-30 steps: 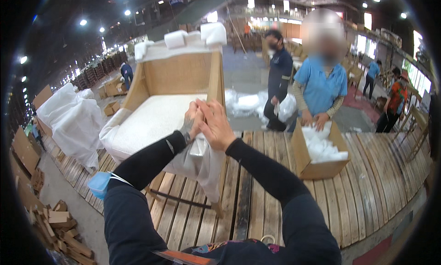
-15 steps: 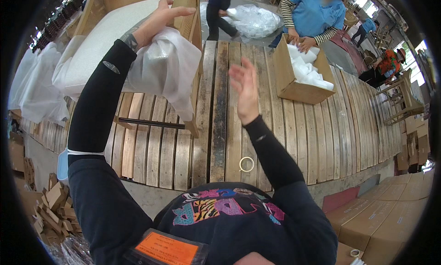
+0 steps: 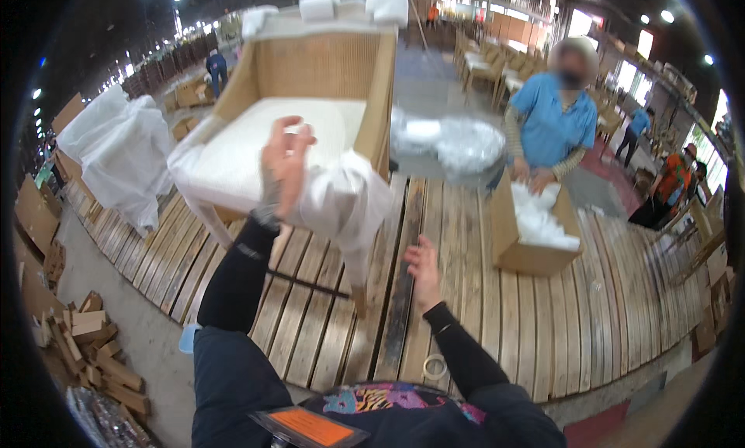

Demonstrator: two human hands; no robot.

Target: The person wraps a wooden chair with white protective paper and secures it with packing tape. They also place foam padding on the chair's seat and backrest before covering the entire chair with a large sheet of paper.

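Note:
A wooden armchair (image 3: 324, 67) with a woven back and a pale seat cushion (image 3: 240, 145) stands before me at the left. White foam wrap (image 3: 353, 196) covers its front corner and hangs about the front leg; white pads (image 3: 320, 7) cap the top of the back. My left hand (image 3: 285, 164), slightly blurred, is raised in front of the seat beside the wrapped corner, fingers curled but apart, with nothing seen in it. Over the wooden slats, right of the chair's front leg, my right hand (image 3: 423, 273) is open and empty.
A roll of tape (image 3: 435, 356) lies on the slatted platform (image 3: 473, 324) close to me. At the right, a co-worker (image 3: 555, 122) has both hands at a carton (image 3: 535, 258) of white foam. Another wrapped piece (image 3: 120, 149) stands far left; cardboard scraps (image 3: 101, 347) lie on the floor below.
The view has tilted up, showing more of the chair and hall. My left hand has come off the chair's arm, toward me. My right hand stays empty over the slats.

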